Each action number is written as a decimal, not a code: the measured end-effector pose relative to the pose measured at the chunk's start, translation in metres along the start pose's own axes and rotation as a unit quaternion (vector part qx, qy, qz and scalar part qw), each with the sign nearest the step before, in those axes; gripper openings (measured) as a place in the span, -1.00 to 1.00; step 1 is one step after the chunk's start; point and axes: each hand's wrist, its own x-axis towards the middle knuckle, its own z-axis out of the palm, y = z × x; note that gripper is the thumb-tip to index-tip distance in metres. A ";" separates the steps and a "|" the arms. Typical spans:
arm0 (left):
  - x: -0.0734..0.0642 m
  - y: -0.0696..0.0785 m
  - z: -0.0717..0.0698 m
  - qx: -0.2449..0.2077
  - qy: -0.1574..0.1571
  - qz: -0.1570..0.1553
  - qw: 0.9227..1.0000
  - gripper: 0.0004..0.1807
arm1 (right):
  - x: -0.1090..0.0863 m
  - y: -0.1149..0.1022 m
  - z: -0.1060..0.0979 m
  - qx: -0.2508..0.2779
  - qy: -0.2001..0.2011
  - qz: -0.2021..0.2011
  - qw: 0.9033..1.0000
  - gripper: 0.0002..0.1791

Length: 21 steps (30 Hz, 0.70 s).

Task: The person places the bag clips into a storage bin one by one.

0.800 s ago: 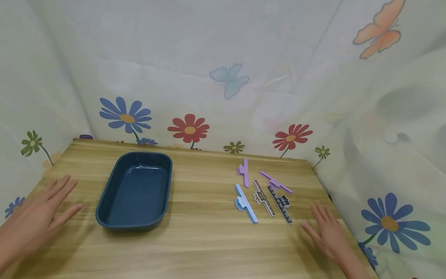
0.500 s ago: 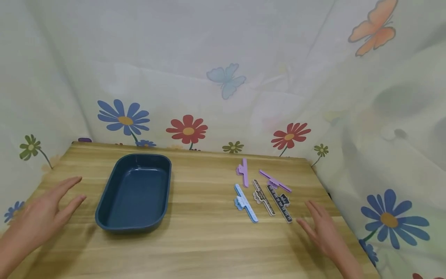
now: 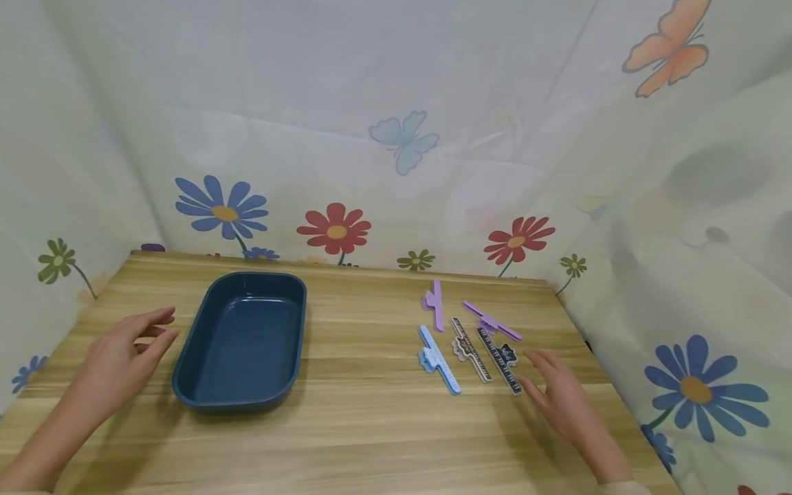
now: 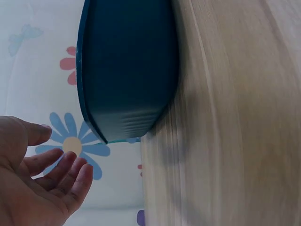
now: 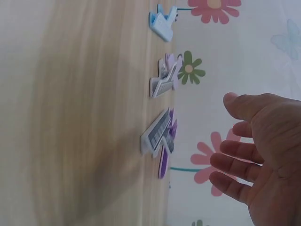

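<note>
A deep blue rectangular tray (image 3: 247, 350) stands on the left part of the table. My left hand (image 3: 124, 357) hovers beside its left wall, fingers loosely bent and holding nothing. Toward the right lie several long clips: a black one (image 3: 500, 361), a grey-and-white one (image 3: 471, 350), a light blue one (image 3: 439, 361), and two purple clips, one upright (image 3: 436, 306) and one slanted (image 3: 491, 321). Just right of the black clip is my right hand (image 3: 559, 395), its fingers relaxed with nothing in them. The right wrist view shows that hand (image 5: 254, 150) raised above the table.
The wood-grain table (image 3: 359, 440) ends at a hanging cloth (image 3: 297, 137) printed with flowers and butterflies, which encloses the back and both sides. A small purple item (image 3: 152, 247) shows at the table's back left corner.
My left hand has moved right to the tray's side, its fingers bending more. My right hand has shifted left, closer to the black clip. Tray and clips stay in place.
</note>
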 end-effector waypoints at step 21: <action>0.013 -0.005 0.024 -0.039 -0.031 -0.093 0.994 -0.40 | 0.035 -0.038 0.028 0.028 -0.004 -0.077 0.997 -0.48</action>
